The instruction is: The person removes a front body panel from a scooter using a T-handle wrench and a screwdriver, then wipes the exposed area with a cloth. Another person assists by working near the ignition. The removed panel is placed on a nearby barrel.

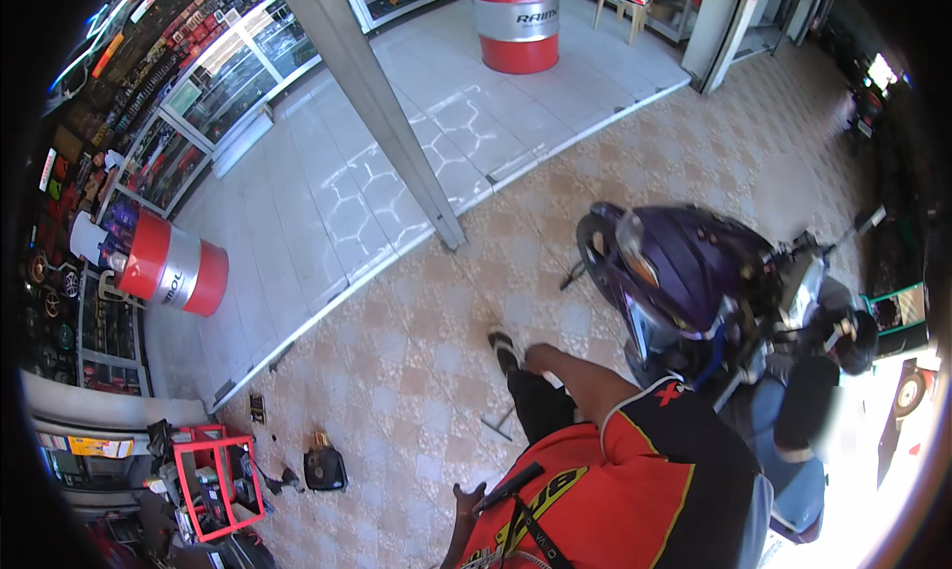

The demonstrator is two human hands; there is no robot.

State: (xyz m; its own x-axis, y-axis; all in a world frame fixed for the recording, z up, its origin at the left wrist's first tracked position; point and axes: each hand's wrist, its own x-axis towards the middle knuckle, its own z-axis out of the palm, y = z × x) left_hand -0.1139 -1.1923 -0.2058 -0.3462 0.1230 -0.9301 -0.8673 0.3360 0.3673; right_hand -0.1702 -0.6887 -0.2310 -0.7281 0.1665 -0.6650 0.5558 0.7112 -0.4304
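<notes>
My right arm reaches forward past my red and black shirt, and my right hand (539, 358) hangs above the floor beside my dark trouser leg (542, 410) and shoe (504, 351). Its fingers are too dark and small to read. Lower down, my left hand (470, 497) shows with fingers spread and nothing in it, close to a black strap (511, 486) on my chest. A thin T-shaped metal piece (499, 426) shows by my leg; I cannot tell whether it touches anything. To my right stands a purple motorcycle (684, 262), nearest my right arm.
A red tool cart (216, 482) and a small black bag (324, 468) are at the lower left. Beyond the raised tile edge stand two red and silver drums (516, 54) (178, 272). A grey post (387, 123) rises from that edge. Glass display cases (164, 153) line the far left.
</notes>
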